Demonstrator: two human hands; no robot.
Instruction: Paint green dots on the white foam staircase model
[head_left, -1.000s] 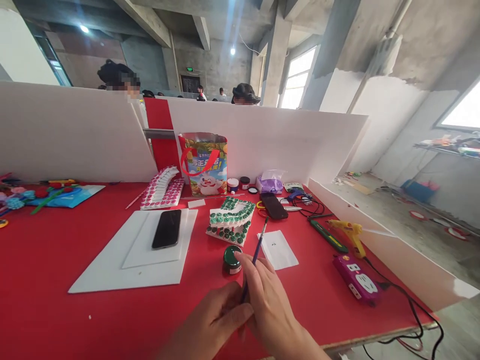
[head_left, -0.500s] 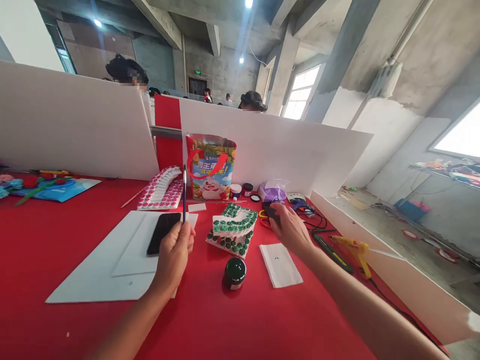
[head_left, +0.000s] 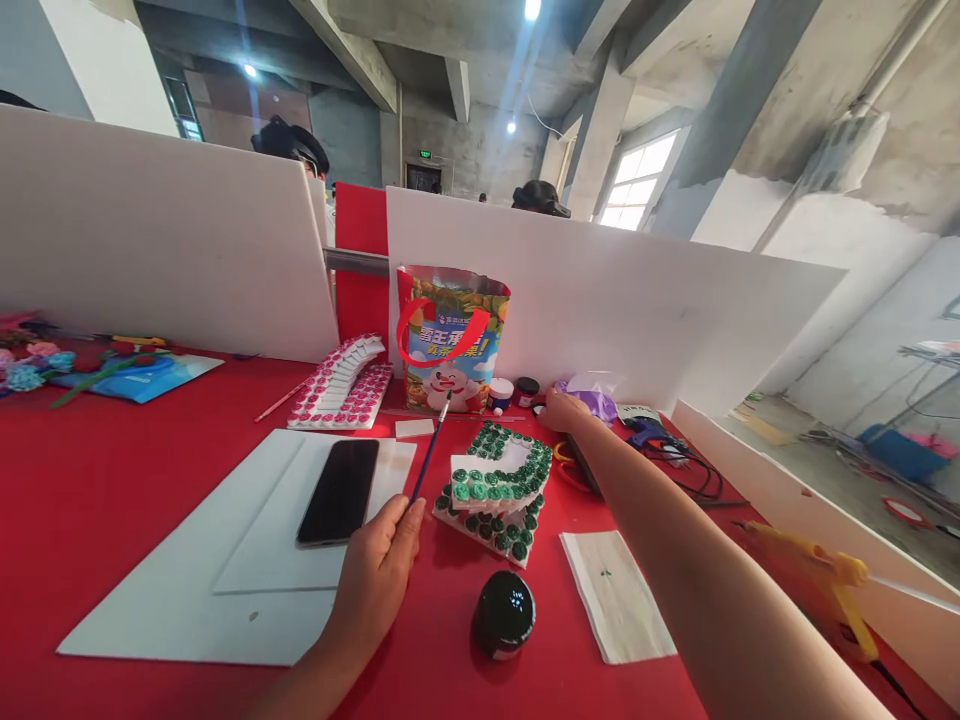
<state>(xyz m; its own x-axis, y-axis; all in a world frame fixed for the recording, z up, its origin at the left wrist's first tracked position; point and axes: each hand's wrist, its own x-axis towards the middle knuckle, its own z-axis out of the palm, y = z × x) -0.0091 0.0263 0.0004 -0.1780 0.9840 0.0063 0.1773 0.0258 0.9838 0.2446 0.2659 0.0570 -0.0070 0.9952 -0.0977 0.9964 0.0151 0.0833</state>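
My left hand [head_left: 384, 560] is closed around a thin dark-blue paintbrush [head_left: 432, 450], its bristles pointing up and away. My right hand [head_left: 566, 410] reaches to the back of the table, beside the purple bag [head_left: 598, 400] and small jars; its fingertips are too small to read. A folded white piece with green rosettes [head_left: 499, 485] stands mid-table. In front of it is a dark green jar [head_left: 506, 613] with its lid on. A folded tissue [head_left: 618, 597] lies to the right. A black phone [head_left: 339, 492] rests on white boards [head_left: 172, 560] at the left.
A colourful bag [head_left: 454, 345] stands at the back, beside a piece with pink rosettes [head_left: 341, 385]. White partitions [head_left: 570, 300] rise behind. At the right are orange-handled scissors [head_left: 571, 470], cables and a yellow glue gun [head_left: 832, 570]. People's dark headwear shows beyond the partitions.
My right hand has left the black object by the scissors and moved farther back to the jars and purple bag. The brush in my left hand now tilts right. The view has shifted and come closer.
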